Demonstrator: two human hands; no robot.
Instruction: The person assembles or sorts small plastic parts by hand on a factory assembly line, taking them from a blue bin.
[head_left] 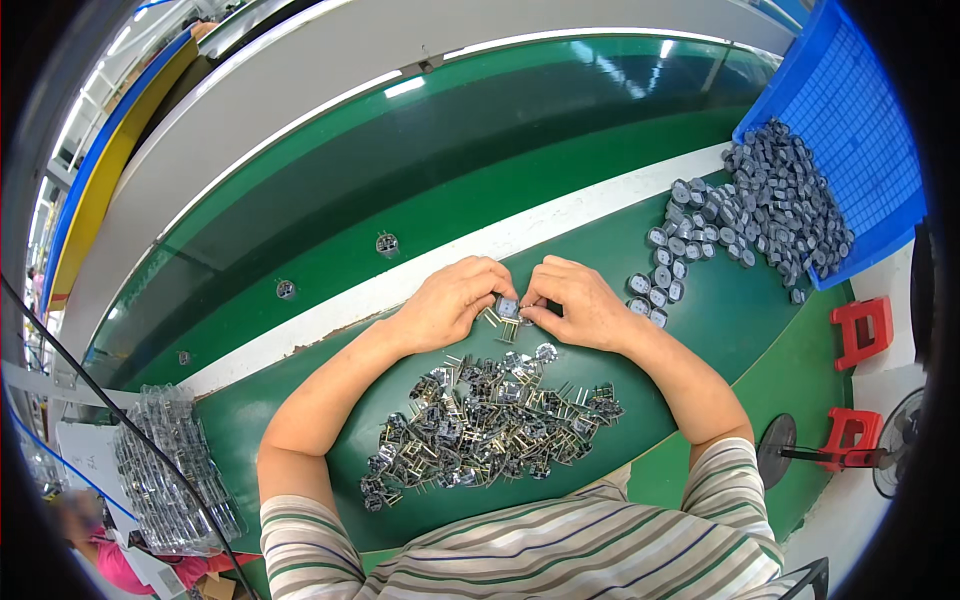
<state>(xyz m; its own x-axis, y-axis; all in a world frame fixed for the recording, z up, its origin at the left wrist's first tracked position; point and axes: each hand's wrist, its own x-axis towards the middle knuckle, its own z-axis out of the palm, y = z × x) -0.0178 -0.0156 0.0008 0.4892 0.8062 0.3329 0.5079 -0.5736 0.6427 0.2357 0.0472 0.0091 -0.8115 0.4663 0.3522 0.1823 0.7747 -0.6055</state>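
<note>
Over the green table, my left hand pinches a small electrical part with a grey body and metal pins that point down. Close against it on the right is my right hand, thumb and fingertips pressed together at the part's side. What those right fingertips hold is too small to make out. Between my forearms lies a heap of small dark parts with metal pins. Loose round grey caps are spread to the right of my right hand.
At the far right a tipped blue crate spills a mass of grey caps. Past a white ledge, a green belt carries several small parts. Clear plastic trays are stacked at left. Red stools and a fan stand right.
</note>
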